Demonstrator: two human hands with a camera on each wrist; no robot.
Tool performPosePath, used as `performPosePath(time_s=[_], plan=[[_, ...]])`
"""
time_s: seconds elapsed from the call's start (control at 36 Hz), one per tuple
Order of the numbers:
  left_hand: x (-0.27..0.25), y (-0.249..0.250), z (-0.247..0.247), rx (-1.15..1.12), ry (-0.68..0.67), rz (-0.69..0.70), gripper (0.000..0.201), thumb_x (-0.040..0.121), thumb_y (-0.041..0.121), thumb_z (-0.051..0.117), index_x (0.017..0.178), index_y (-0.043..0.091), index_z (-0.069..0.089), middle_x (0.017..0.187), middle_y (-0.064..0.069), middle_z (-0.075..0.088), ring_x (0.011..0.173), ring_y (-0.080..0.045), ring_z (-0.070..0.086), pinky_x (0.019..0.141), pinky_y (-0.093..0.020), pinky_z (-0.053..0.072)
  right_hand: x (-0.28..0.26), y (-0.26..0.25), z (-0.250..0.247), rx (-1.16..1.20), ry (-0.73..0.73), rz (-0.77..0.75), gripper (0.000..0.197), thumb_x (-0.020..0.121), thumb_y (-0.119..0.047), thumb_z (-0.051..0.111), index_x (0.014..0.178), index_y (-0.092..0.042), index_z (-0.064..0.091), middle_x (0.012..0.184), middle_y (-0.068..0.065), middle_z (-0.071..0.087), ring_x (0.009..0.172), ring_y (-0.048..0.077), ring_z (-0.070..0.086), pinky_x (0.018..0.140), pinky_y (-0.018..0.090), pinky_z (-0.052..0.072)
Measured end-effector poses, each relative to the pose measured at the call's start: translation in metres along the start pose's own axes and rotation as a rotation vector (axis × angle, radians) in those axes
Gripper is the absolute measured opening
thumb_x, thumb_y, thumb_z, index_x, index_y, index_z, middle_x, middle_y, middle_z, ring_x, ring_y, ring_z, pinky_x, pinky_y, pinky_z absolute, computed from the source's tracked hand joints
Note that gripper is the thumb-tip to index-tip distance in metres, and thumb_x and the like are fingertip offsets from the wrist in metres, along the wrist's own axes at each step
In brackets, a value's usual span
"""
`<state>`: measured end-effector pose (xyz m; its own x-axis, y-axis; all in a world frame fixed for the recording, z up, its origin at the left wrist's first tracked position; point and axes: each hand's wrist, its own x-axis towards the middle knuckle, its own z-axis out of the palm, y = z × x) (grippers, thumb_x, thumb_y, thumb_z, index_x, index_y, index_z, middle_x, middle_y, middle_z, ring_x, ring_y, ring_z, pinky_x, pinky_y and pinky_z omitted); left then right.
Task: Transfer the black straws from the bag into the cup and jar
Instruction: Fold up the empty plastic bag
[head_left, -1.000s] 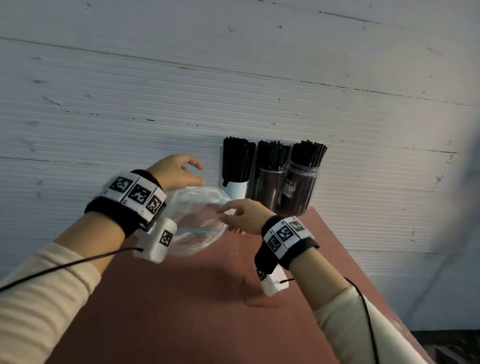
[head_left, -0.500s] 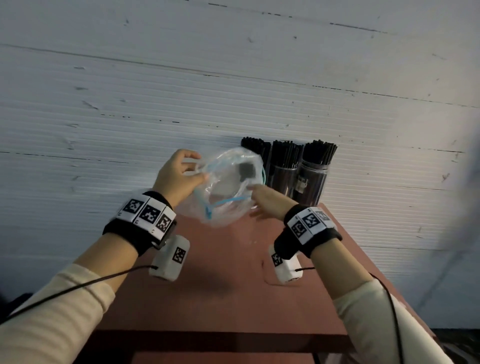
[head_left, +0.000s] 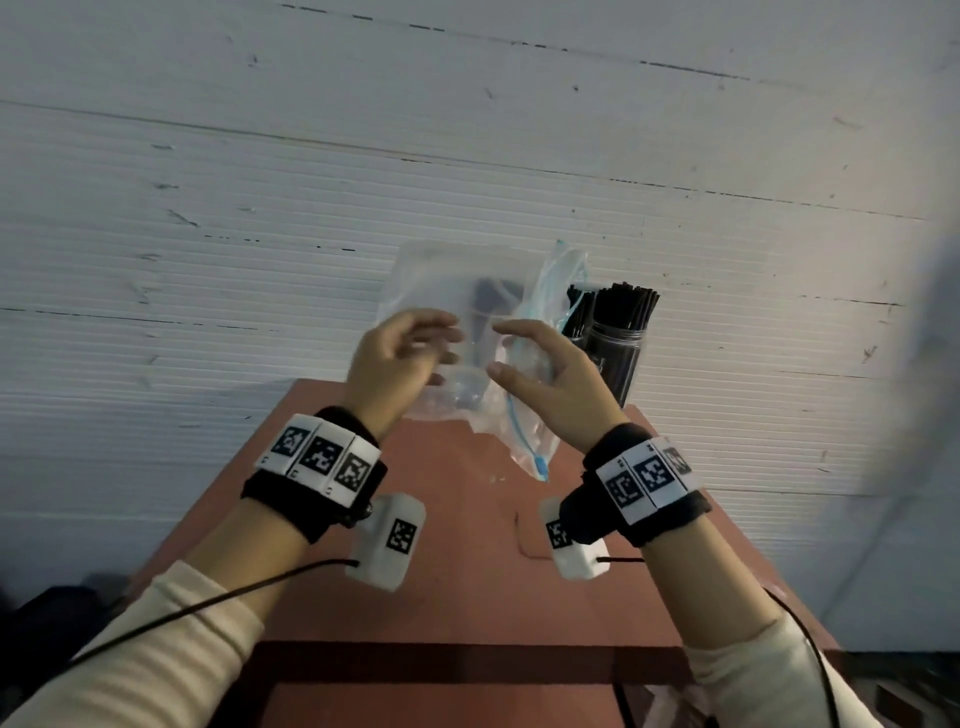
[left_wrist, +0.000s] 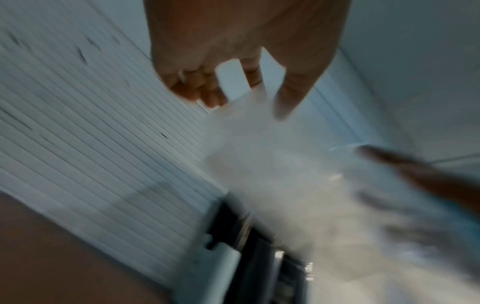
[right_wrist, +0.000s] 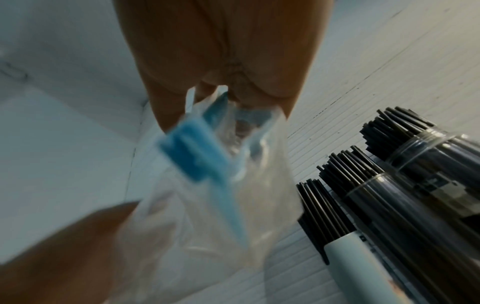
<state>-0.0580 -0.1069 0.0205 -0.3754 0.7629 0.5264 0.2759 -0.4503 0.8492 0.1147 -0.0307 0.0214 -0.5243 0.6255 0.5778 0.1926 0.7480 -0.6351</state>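
From the head view, both hands are raised above the reddish-brown surface (head_left: 467, 561) with a clear zip bag (head_left: 441, 280) held up between them. The left hand (head_left: 389, 364) has its fingers (head_left: 436, 322) curled, with the bag's lower part against them. The right hand (head_left: 550, 374) has fingers and thumb partly spread and bent against the bag's right side, where the blue zip strip (head_left: 514, 415) runs down to a blue slider (head_left: 542, 465). The bag looks empty of straws. Behind it, against the white ribbed wall (head_left: 208, 234), stands a clear jar (head_left: 618, 358) filled with upright black straws (head_left: 626, 306); a small label on the jar is too blurred to read. Both wrists carry bands with square black-and-white coded markers (head_left: 322, 457). The left wrist view is heavily blurred: the left hand (left_wrist: 241, 51) shows bent fingers (left_wrist: 200, 88) and a straighter thumb touching the clear bag (left_wrist: 272, 164), and whether they truly pinch it cannot be told. In the right wrist view, the right hand (right_wrist: 221, 61) pinches the top of the bag (right_wrist: 207, 216) between its fingers (right_wrist: 262, 96) and thumb, the slider (right_wrist: 192, 154) hanging just below. To the right stand a white cup (right_wrist: 363, 273) and two clear jars (right_wrist: 394, 216), all packed with black straws (right_wrist: 345, 168). A pale label on the far jar is unreadable.
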Motion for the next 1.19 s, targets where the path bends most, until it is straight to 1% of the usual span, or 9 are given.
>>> performPosePath(time_s=[0.08,0.25,0.33,0.61,0.75,0.89,1.0,1.11,1.19], plan=[[0.004,-0.009,-0.030,0.274,0.152,0.102,0.029,0.087,0.017,0.069,0.107,0.036,0.060,0.111,0.005,0.058,0.095,-0.007,0.055,0.085,-0.026,0.047,-0.012,-0.006,-0.013,0.040,-0.003,-0.043,0.037,0.088,-0.027,0.069,0.123,-0.030,0.058,0.124,-0.019,0.058,0.120,-0.003,0.050,0.105,0.022,0.036],[0.000,-0.018,-0.057,0.068,-0.099,-0.110,0.064,0.082,0.045,0.072,0.135,0.052,0.038,0.155,0.004,0.027,0.144,-0.023,0.026,0.105,-0.045,0.032,-0.025,-0.011,-0.020,0.115,-0.010,-0.108,0.038,0.090,-0.018,0.067,0.127,-0.026,0.057,0.126,-0.019,0.058,0.124,0.000,0.048,0.108,0.023,0.036],[0.001,-0.023,-0.057,-0.123,-0.115,-0.162,0.089,0.061,0.034,0.090,0.136,0.048,0.043,0.142,-0.001,0.051,0.125,-0.033,0.055,0.100,-0.057,0.046,-0.023,-0.004,-0.018,0.085,-0.004,-0.052,0.041,0.090,-0.024,0.066,0.128,-0.033,0.055,0.130,-0.020,0.055,0.128,-0.001,0.045,0.110,0.026,0.035],[0.000,-0.018,-0.007,0.323,0.056,0.138,0.084,0.078,0.010,0.074,0.149,0.026,0.033,0.135,0.002,0.055,0.086,-0.017,0.068,0.075,-0.018,0.055,0.013,-0.012,0.017,-0.292,0.010,0.153,0.059,0.096,-0.052,0.044,0.149,-0.033,0.027,0.139,0.014,0.050,0.119,0.029,0.054,0.097,0.032,0.040],[-0.006,-0.013,0.017,0.333,-0.072,0.315,0.076,0.082,0.001,0.069,0.149,0.015,0.036,0.150,0.007,0.041,0.114,0.007,0.055,0.087,-0.011,0.049,0.020,-0.032,0.030,-0.104,-0.016,0.087,0.066,0.093,-0.053,0.051,0.150,-0.028,0.028,0.146,0.007,0.044,0.127,0.020,0.050,0.101,0.026,0.039],[-0.011,-0.019,0.014,0.297,-0.175,0.279,0.078,0.083,0.008,0.071,0.149,0.029,0.035,0.151,0.018,0.038,0.086,0.004,0.064,0.073,-0.012,0.049,0.018,-0.019,0.020,-0.085,0.049,0.046,0.038,0.094,-0.027,0.059,0.130,-0.022,0.051,0.124,-0.005,0.059,0.111,0.011,0.057,0.075,-0.002,0.036],[-0.016,-0.014,0.006,0.073,-0.328,0.201,0.069,0.088,0.013,0.069,0.144,0.034,0.036,0.151,0.014,0.040,0.130,0.008,0.044,0.099,-0.021,0.048,0.013,-0.009,0.013,-0.094,0.063,0.043,0.029,0.092,-0.018,0.058,0.120,-0.025,0.056,0.112,-0.011,0.062,0.093,0.011,0.061,0.077,0.017,0.044],[-0.014,-0.005,-0.006,0.055,-0.139,0.199,0.041,0.088,0.020,0.066,0.126,0.028,0.053,0.122,0.005,0.060,0.092,-0.022,0.068,0.085,-0.048,0.057,0.010,0.002,0.006,-0.012,0.073,0.094,0.028,0.093,-0.014,0.056,0.116,-0.029,0.055,0.113,-0.009,0.062,0.085,0.008,0.063,0.074,0.023,0.052],[-0.008,-0.009,-0.015,0.274,-0.096,0.326,0.050,0.085,0.025,0.072,0.130,0.021,0.052,0.126,0.003,0.049,0.107,-0.009,0.057,0.096,-0.032,0.051,0.006,0.001,0.000,0.096,0.012,0.120,0.038,0.093,-0.009,0.055,0.122,-0.030,0.041,0.106,0.004,0.066,0.074,0.017,0.068,0.064,0.029,0.057]])
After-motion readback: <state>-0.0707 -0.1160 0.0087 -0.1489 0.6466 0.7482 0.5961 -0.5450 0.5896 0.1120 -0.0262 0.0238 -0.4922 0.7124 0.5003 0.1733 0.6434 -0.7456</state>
